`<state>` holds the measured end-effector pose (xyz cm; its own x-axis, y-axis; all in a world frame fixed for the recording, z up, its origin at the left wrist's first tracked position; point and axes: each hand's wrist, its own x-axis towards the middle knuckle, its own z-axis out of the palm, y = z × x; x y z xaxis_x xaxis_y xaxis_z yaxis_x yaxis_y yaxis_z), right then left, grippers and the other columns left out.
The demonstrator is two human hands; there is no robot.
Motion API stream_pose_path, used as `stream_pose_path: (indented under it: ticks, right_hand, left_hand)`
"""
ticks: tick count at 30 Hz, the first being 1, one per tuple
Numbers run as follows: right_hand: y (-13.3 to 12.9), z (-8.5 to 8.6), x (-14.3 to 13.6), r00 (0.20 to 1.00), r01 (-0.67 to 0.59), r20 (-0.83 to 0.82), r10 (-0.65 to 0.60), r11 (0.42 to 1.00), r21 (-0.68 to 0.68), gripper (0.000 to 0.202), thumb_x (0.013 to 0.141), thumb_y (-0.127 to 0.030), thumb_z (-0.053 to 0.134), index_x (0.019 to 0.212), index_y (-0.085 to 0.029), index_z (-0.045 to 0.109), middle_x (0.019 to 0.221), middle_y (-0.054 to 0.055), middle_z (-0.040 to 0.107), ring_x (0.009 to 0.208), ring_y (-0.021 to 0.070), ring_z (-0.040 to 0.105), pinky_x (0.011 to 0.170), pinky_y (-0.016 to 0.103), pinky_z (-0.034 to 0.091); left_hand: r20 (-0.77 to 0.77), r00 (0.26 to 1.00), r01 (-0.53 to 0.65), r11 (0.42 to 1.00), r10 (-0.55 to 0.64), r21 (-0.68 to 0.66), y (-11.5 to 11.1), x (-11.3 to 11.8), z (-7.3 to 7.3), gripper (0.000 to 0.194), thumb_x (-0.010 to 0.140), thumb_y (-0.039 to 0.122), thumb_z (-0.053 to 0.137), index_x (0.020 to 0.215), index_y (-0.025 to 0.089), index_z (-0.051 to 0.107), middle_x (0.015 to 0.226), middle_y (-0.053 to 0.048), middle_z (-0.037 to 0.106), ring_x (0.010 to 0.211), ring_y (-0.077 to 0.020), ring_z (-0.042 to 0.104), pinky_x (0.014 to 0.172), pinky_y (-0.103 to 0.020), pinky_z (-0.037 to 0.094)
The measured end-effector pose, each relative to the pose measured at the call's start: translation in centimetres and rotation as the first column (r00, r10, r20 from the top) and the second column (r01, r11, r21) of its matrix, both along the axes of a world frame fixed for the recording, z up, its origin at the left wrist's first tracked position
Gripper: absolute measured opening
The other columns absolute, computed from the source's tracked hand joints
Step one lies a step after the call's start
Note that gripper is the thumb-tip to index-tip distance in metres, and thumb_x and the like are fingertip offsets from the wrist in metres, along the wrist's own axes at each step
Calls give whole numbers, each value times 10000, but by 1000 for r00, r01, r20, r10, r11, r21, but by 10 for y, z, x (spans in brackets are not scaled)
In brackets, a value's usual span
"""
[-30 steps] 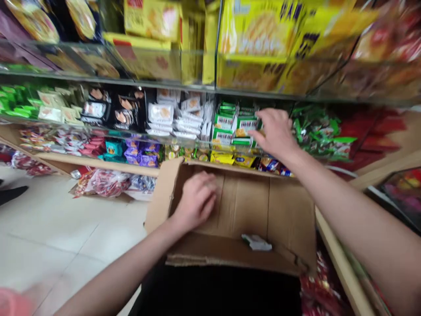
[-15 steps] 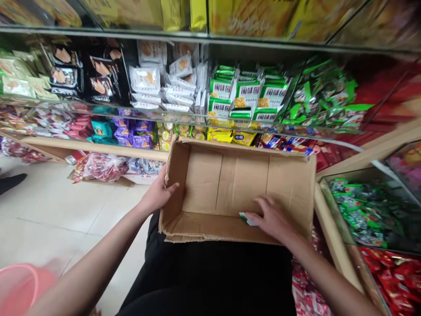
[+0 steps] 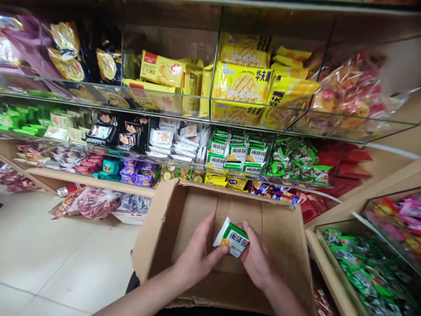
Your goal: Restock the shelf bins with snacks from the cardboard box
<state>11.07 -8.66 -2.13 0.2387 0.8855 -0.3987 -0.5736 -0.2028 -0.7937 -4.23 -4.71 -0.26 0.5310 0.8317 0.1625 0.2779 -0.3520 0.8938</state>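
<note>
Head view: one biscuit packet (image 3: 233, 239), small, flat and rectangular, white below a green upper band, with bold dark characters across the front, a golden biscuit picture at lower left and a pale crimped end; held face up, tilted down to the right, above the open cardboard box (image 3: 285, 237). Right hand (image 3: 255, 252): curled closed on the packet's right end, thumb at the top edge. Left hand (image 3: 200, 250): partly open, thumb on the lower left front, index finger apart; whether the other fingers grip behind cannot be told. Matching packets (image 3: 237, 151): stacked upright-faced on the shelf beyond. Handling note, by judgement: light pressure at the edges suits contents likely to crumble; keep thumbs off the picture, spare the crimped seal, level the packet, and support it from beneath.
</note>
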Motion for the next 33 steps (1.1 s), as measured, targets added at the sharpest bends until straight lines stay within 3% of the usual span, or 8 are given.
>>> stream_pose_path:
  ticks: [2, 5, 7, 10, 14, 19, 27, 33]
  right_hand:
    - [8, 9, -9, 998, 46, 47, -49, 996, 71, 410, 733, -552, 490, 857, -171, 582, 804, 29, 634, 723, 172, 578, 582, 262, 450]
    - [16, 13, -6, 956, 42, 277, -98, 978, 202, 371, 742, -504, 522, 913, -179, 575, 849, 30, 632, 783, 176, 567, 640, 262, 444]
    - [19, 13, 1, 922, 31, 364, -129, 964, 265, 339, 721, -447, 582, 937, -187, 569, 838, 26, 632, 767, 172, 563, 654, 267, 440]
    - [21, 17, 9, 939, 83, 294, -177, 948, 307, 311, 705, -411, 615, 917, -186, 576, 813, 29, 631, 715, 161, 556, 636, 278, 441]
    - [22, 27, 13, 969, 56, 214, -124, 952, 300, 242, 705, -401, 618, 817, -188, 590, 792, 17, 623, 676, 132, 537, 583, 251, 435]
    - [20, 32, 22, 918, -152, 394, 37, 952, 265, 314, 684, -358, 649, 954, -210, 583, 885, 19, 635, 730, 128, 546, 618, 228, 439]
    - [20, 22, 20, 783, -329, 606, 140, 920, 212, 325, 732, -363, 593, 1009, -200, 545, 965, 46, 629, 832, 179, 584, 739, 288, 463]
    - [53, 47, 60, 603, -176, 787, -133, 940, 293, 442, 705, -390, 606, 1088, -210, 479, 1003, 82, 616, 847, 202, 586, 714, 331, 476]
  left_hand:
    - [155, 987, 84, 971, -49, -226, 5, 18, 1, 364, 795, 323, 530, 1105, 145, 461, 1033, -92, 571, 933, -203, 541, 812, -329, 446]
    - [327, 945, 148, 917, -20, -371, 20, 31, 12, 252, 746, 337, 600, 878, 134, 528, 748, -11, 583, 688, -125, 539, 673, -257, 452]
    - [367, 930, 162, 885, 11, -437, 28, 34, 23, 308, 679, 332, 670, 860, 137, 516, 711, 8, 571, 635, -107, 530, 618, -240, 457]
    - [365, 929, 145, 853, 56, -502, 35, 38, 38, 404, 624, 346, 708, 904, 143, 501, 733, 3, 578, 614, -115, 547, 526, -229, 476]
    - [313, 950, 123, 888, 25, -444, 43, 40, 47, 420, 678, 391, 650, 994, 145, 523, 713, 4, 575, 485, -70, 500, 402, -174, 429]
    - [233, 966, 189, 920, -111, -343, 49, 35, 44, 364, 739, 370, 594, 1033, 170, 518, 680, 32, 523, 435, -35, 424, 362, -139, 375]
    - [329, 943, 179, 893, -37, -413, 39, 31, 23, 298, 778, 395, 539, 960, 205, 398, 786, 26, 465, 598, -78, 492, 454, -171, 452]
    - [189, 982, 1, 991, 24, -131, 49, 12, 17, 329, 803, 265, 511, 1114, 219, 413, 1091, -60, 496, 850, -137, 537, 724, -269, 466]
